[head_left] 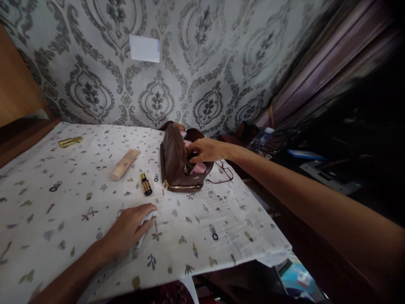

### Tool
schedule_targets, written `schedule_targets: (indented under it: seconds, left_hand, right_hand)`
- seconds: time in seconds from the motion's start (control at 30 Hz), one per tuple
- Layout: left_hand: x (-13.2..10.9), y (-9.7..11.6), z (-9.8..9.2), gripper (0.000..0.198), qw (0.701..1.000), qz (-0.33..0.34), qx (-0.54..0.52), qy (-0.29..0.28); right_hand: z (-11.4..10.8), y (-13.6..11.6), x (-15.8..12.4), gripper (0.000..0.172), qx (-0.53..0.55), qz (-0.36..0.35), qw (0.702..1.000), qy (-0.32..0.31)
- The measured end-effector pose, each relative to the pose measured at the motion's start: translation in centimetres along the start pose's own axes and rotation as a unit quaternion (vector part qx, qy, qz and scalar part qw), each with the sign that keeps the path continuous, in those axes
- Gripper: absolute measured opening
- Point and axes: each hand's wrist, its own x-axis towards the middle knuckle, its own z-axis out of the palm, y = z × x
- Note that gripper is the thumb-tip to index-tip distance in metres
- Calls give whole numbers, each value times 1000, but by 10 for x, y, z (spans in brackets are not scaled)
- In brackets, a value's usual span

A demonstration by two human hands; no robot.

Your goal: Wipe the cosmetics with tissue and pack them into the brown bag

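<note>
My right hand [205,150] reaches into a brown cosmetic bag [173,154], which stands unzipped on the table. Thumb and fingers are curved and apart over the contents, with their tips partly hidden inside. A pink item [199,168] shows near the bag's front opening. Resting on the tablecloth, my left hand [133,226] is closed around a crumpled white tissue [149,216]. Just beyond it lies a small black and gold bottle [146,184]. Farther left is a beige squeeze tube [125,164].
A gold tube [70,141] lies at the far left of the patterned tablecloth [104,202]. Eyeglasses [225,173] sit right of the bag, near the table edge. A clear bottle [262,137] and cables stand beyond that edge. White paper [144,48] hangs on the wall.
</note>
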Motion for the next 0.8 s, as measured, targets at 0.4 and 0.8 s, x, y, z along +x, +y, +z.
schedule_targets:
  seconds: [0.4,0.8]
  left_hand:
    - [0,-2,2,25,1000,8,10,-4]
    - [4,-1,3,23,997,69,45,4]
  right_hand:
    - [10,-2,12,21,59,40,997,-2]
    - [36,13,-45,34,294,-56,945,136]
